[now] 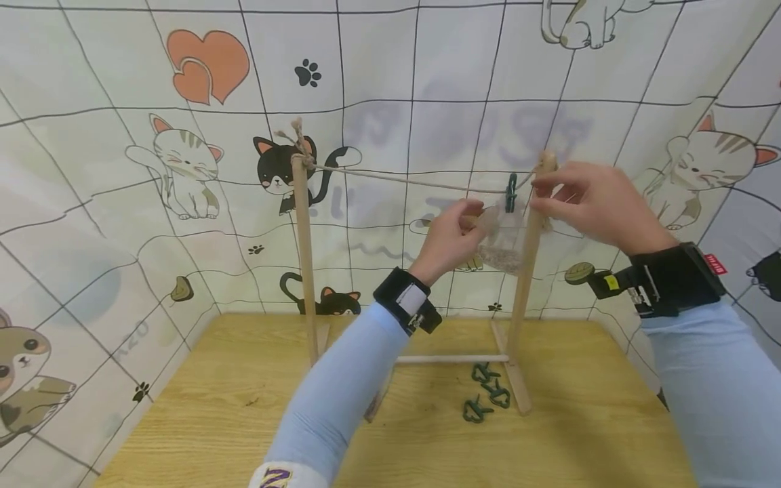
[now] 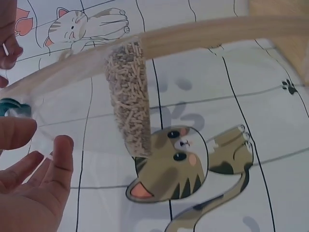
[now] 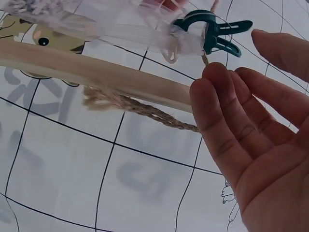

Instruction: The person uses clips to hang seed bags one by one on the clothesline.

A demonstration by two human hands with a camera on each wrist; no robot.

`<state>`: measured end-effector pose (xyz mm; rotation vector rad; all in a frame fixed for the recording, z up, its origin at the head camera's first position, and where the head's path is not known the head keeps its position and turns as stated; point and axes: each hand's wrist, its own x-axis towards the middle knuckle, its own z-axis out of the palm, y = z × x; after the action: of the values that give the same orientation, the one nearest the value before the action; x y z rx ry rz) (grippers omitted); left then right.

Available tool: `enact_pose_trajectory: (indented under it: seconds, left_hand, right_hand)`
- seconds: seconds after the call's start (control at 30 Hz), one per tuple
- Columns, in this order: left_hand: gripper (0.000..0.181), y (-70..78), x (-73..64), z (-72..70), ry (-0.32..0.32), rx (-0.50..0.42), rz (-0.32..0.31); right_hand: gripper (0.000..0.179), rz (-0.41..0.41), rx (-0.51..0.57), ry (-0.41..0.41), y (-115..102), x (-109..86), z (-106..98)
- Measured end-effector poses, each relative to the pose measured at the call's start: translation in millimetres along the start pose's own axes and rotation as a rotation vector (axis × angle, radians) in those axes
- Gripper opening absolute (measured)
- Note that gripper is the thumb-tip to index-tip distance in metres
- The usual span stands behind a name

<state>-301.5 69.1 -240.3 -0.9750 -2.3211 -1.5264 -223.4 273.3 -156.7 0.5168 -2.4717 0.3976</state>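
Observation:
A clear plastic bag (image 1: 502, 247) with small pale pellets (image 2: 129, 96) in its bottom hangs from the cord (image 1: 403, 179). One dark green clip (image 1: 511, 193) fastens its top there. My left hand (image 1: 450, 237) is at the bag's left edge, with a gap between thumb and fingers in the left wrist view. On the other side, my right hand (image 1: 594, 203) is beside the right wooden post (image 1: 529, 251), fingertips right at the wood. Its thumb stands apart from the fingers, close to the green clip (image 3: 212, 31) in the right wrist view.
The cord runs between two wooden posts, knotted at the left post (image 1: 303, 251). A pale crossbar (image 1: 451, 359) joins the stand low down. Three green clips (image 1: 474, 410) lie on the wooden table (image 1: 579, 420) by the right foot. A cat-print cloth (image 1: 378, 68) hangs behind.

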Motion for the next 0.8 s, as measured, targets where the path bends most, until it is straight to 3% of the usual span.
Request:
enact_pose_trajectory:
  seconds: [0.13, 0.3, 0.53, 0.67, 0.8]
  left_hand:
    - [0.040, -8.5, -10.7, -10.2, 0.011, 0.033, 0.051]
    - [0.040, -10.9, -24.1, -23.7, 0.043, -0.024, 0.126]
    - [0.042, -14.3, -44.6, -34.1, 0.063, -0.052, 0.169]
    - [0.041, -24.7, -59.5, -34.5, 0.097, 0.007, 0.232]
    - [0.040, -40.8, -74.2, -29.8, 0.147, 0.154, 0.324]
  right_hand:
    - [0.027, -0.006, 0.011, 0.060, 0.4, -14.2, 9.3]
    - [0.021, -0.058, 0.054, 0.144, 7.6, -30.7, 28.2]
    - [0.020, -0.024, 0.111, 0.206, 13.5, -54.0, 56.7]
    - [0.020, 0.005, 0.162, 0.233, 14.2, -68.0, 74.9]
    - [0.020, 0.017, 0.202, 0.259, 17.6, -83.7, 92.7]
